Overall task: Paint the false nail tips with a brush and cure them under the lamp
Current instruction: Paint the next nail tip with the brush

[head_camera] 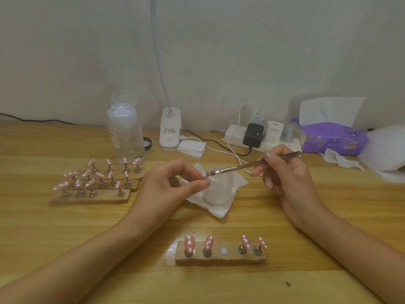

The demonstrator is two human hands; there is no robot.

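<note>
The left hand (173, 185) pinches a nail tip (207, 174) (pink, on its stand). The right hand (285, 172) grips a brush (252, 164), bristles touching the tip.

**Desk clutter, head view**

Wooden table (65, 233), pale wall (241, 51) behind.

- Back left: clear bottle (125, 132), flip cap open; black lid (148, 143) just beside it on the right.
- Stack of white pads (191, 147) further right.
- Against the wall: white power strip (234, 133). Plugged in: black adapter (253, 134) with a blue light lit, white adapter (274, 130) beside it. White and black cables trail forward.
- Back right: purple tissue pack (333, 137), one sheet standing up. Crumpled tissue (341, 159) in front of it.
- Centre: frosted white cup (219, 191) on a folded napkin (217, 210).
- Dark speck (288, 284) near the front right.
</note>
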